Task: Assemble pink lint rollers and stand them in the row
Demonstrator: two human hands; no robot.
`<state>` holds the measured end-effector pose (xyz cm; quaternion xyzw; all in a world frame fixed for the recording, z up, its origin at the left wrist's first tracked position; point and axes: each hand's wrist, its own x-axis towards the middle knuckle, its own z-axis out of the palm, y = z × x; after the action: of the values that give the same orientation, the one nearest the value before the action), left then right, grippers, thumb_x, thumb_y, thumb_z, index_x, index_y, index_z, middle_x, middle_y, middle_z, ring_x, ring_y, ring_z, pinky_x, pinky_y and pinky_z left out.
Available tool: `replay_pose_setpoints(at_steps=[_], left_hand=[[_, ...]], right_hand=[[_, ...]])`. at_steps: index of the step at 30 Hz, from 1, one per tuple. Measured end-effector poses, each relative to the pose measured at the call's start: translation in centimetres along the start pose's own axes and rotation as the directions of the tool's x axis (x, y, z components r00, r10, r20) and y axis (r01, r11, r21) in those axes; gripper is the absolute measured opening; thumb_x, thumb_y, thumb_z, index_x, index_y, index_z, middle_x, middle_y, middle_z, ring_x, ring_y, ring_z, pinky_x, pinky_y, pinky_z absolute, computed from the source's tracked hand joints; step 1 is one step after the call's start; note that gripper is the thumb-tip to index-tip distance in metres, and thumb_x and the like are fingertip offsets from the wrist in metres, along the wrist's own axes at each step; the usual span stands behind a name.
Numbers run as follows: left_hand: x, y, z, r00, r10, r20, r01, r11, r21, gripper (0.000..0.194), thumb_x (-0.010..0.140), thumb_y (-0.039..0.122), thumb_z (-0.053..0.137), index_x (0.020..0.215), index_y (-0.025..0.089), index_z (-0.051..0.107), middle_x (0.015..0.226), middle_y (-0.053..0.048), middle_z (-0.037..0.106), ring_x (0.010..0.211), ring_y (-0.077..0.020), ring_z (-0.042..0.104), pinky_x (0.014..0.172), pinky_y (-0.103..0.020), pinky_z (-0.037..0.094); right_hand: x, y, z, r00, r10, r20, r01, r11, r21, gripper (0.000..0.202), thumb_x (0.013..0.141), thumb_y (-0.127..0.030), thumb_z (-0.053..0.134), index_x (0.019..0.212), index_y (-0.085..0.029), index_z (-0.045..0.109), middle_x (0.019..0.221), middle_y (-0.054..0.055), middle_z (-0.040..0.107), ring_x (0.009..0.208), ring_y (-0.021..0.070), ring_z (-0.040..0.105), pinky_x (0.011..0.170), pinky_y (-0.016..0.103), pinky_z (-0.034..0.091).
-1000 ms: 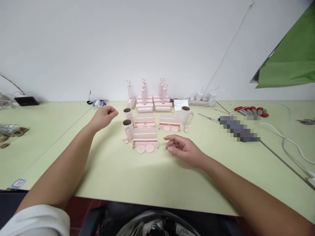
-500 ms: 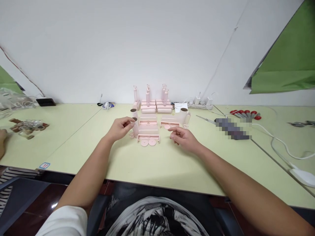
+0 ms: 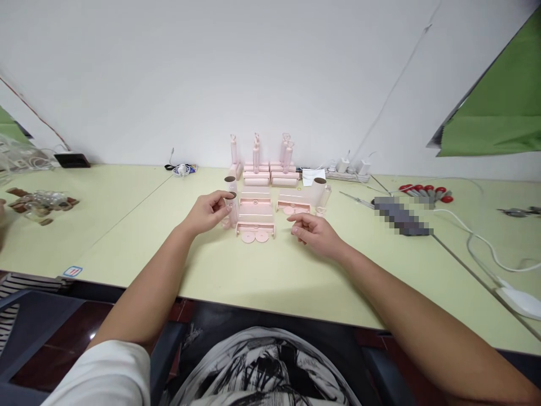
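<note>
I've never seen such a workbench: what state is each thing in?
Left hand: at near-left roll; grip unclear.
Right hand: empty, loosely curled.
Cored rolls: three, standing upright.
Near pink case: open.
Pink discs: lying flat.
Rear pink tubes: upright.
White adapters: plugged into power strip.

A workroom, apparently a small assembly workshop.
Indicated by a long, seamed tabletop (image 3: 236, 282) along a white wall (image 3: 169, 73), a label (image 3: 72, 272) near its front edge, repeated sets of pink parts (image 3: 249, 202), and a power strip (image 3: 349, 177) with plugged-in chargers (image 3: 364, 167).

Bright, even light — soft shadows on table (image 3: 253, 282) — dark object (image 3: 401, 216) pixelated.
</note>
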<state>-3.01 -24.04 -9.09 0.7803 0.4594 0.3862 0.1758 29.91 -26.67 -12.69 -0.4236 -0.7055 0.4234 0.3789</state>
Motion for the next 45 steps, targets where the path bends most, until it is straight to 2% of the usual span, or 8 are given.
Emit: replay_pose_setpoints(at_steps=[12, 18, 22, 26, 30, 38, 43, 45], left_hand=[[0.1, 0.0, -0.2, 0.991, -0.094, -0.093, 0.1, 0.993, 0.064, 0.032, 0.083, 0.037, 0.052, 0.108, 0.021, 0.066, 0.064, 0.003, 0.048, 0.054, -0.0114, 0.04, 0.056, -0.026, 0.036], [0.2, -0.3, -0.2, 0.992, -0.116, -0.054, 0.12, 0.99, 0.076, 0.033, 0.083, 0.037, 0.054, 0.109, 0.022, 0.068, 0.058, 0.004, 0.044, 0.053, -0.0121, 0.039, 0.055, -0.026, 0.036], [0.3, -0.6, -0.1, 0.987, -0.161, -0.022, 0.162, 0.98, 0.116, 0.035, 0.084, 0.04, 0.056, 0.113, 0.024, 0.069, 0.055, 0.004, 0.043, 0.052, -0.0127, 0.04, 0.055, -0.026, 0.036], [0.5, -1.1, -0.1, 0.987, -0.157, -0.008, 0.157, 0.975, 0.157, 0.036, 0.084, 0.043, 0.057, 0.113, 0.024, 0.068, 0.063, 0.002, 0.052, 0.058, -0.0145, 0.047, 0.058, -0.027, 0.039], [0.7, -1.8, -0.3, 0.991, -0.112, -0.071, 0.125, 0.966, 0.225, 0.031, 0.083, 0.046, 0.06, 0.099, 0.022, 0.07, 0.088, -0.004, 0.062, 0.067, -0.0152, 0.052, 0.068, -0.029, 0.045], [0.9, -3.0, -0.7, 0.981, -0.124, -0.15, 0.149, 0.974, 0.168, 0.02, 0.082, 0.039, 0.062, 0.09, 0.021, 0.064, 0.105, -0.006, 0.059, 0.085, -0.0172, 0.061, 0.074, -0.03, 0.05], [1.2, -3.6, -1.0, 0.92, -0.349, -0.179, 0.35, 0.936, -0.03, 0.016, 0.084, 0.036, 0.058, 0.087, 0.02, 0.055, 0.076, 0.0, 0.061, 0.07, -0.0167, 0.062, 0.066, -0.029, 0.049], [1.5, -4.0, -1.0, 0.895, -0.364, -0.258, 0.33, 0.929, -0.168, 0.02, 0.081, 0.037, 0.061, 0.085, 0.02, 0.054, 0.07, 0.002, 0.059, 0.066, -0.0153, 0.06, 0.063, -0.029, 0.05]], right_hand=[[-0.5, -0.6, 0.6, 0.994, -0.085, 0.072, 0.104, 0.941, -0.323, 0.034, 0.088, -0.037, 0.055, 0.113, -0.016, 0.067, 0.073, 0.0, 0.059, 0.062, 0.0128, 0.05, 0.061, 0.027, 0.041], [-1.5, -2.0, 3.6, 0.972, -0.116, 0.202, 0.227, 0.674, -0.703, 0.04, 0.096, -0.033, 0.043, 0.124, -0.016, 0.065, 0.112, 0.012, 0.072, 0.101, 0.024, 0.065, 0.087, 0.035, 0.046], [-1.8, -2.8, 5.8, 0.956, 0.081, 0.282, 0.197, 0.534, -0.822, 0.058, 0.097, -0.044, 0.04, 0.148, -0.016, 0.04, 0.111, 0.014, 0.073, 0.095, 0.0289, 0.069, 0.078, 0.035, 0.046], [-1.3, -3.0, 6.6, 0.946, 0.133, 0.295, 0.206, 0.456, -0.866, 0.06, 0.099, -0.049, 0.034, 0.147, -0.015, 0.038, 0.109, 0.016, 0.073, 0.094, 0.0312, 0.069, 0.073, 0.034, 0.044], [-1.3, -3.0, 6.4, 0.944, 0.116, 0.31, 0.226, 0.455, -0.861, 0.054, 0.099, -0.047, 0.035, 0.142, -0.015, 0.045, 0.11, 0.015, 0.073, 0.095, 0.0311, 0.069, 0.073, 0.034, 0.043], [-2.2, -3.0, 5.9, 0.935, 0.049, 0.35, 0.262, 0.567, -0.781, 0.038, 0.097, -0.041, 0.043, 0.12, -0.018, 0.063, 0.111, 0.011, 0.073, 0.097, 0.0267, 0.068, 0.074, 0.032, 0.042], [-2.1, -2.9, 6.0, 0.94, 0.025, 0.34, 0.261, 0.591, -0.763, 0.03, 0.095, -0.037, 0.048, 0.113, -0.019, 0.064, 0.099, 0.008, 0.074, 0.087, 0.0222, 0.067, 0.069, 0.029, 0.037], [-2.0, -2.8, 6.0, 0.942, 0.023, 0.334, 0.254, 0.602, -0.757, 0.026, 0.095, -0.036, 0.05, 0.11, -0.02, 0.064, 0.094, 0.007, 0.073, 0.083, 0.0204, 0.065, 0.067, 0.028, 0.035]])
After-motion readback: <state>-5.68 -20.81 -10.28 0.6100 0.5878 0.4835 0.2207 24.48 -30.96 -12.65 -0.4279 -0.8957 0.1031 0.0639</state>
